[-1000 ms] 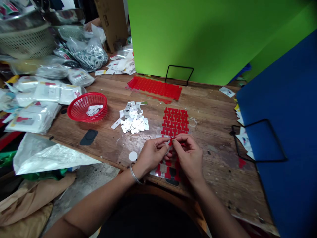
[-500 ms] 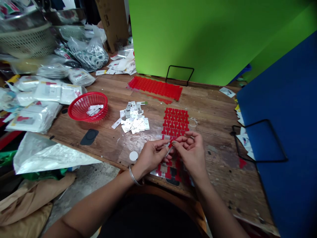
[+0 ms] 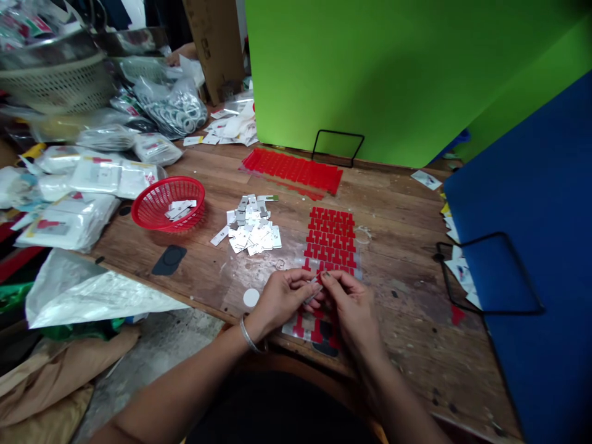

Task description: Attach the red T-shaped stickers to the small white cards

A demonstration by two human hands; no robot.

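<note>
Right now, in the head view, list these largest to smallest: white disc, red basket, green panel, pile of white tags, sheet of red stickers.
Green panel
Sheet of red stickers, partly hidden
Red basket and pile of white tags: too alike to rank
White disc

Pale tag [image 3: 314,296], tilted, partly hidden

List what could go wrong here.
The small pale piece in the left hand could slip, as it seems held only by the fingers. It might skew if the right hand, working close against it, pushes unevenly. The loosely heaped white tags could scatter if bumped.
</note>
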